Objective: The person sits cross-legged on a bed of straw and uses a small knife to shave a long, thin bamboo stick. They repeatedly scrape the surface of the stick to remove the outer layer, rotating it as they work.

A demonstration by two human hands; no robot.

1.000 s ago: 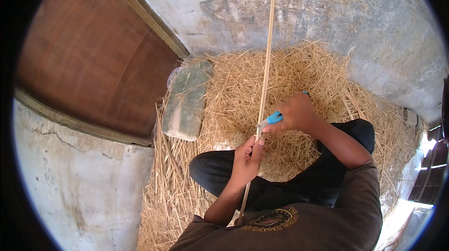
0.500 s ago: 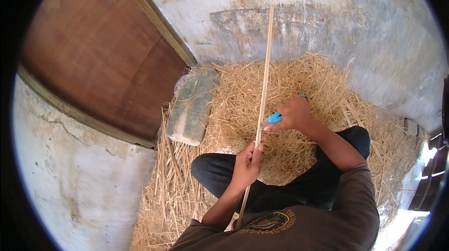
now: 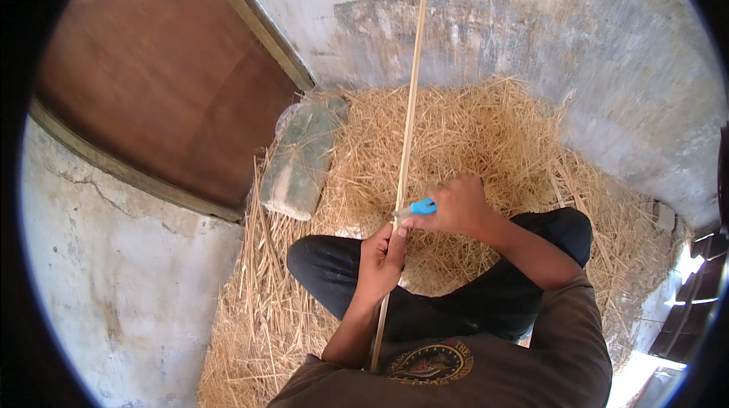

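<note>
Soft daylight, white glare lower right, fisheye bending, black corners.

The bare left hand (image 3: 381,260) grips a long, thin, pale wooden strip (image 3: 410,115), which runs beyond that grip and back toward the body. Just beyond it, the bare right hand (image 3: 459,204) holds a blue-handled cutter (image 3: 423,207), its blade at the strip. Dry golden straw (image 3: 478,131) surrounds the grip; a greyish-green rectangular slab (image 3: 307,148) lies forward-left of it.

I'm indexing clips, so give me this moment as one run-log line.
left hand: grips long pale strip | right hand: holds blue utility knife, blade at strip | floor: straw-like shavings
</note>
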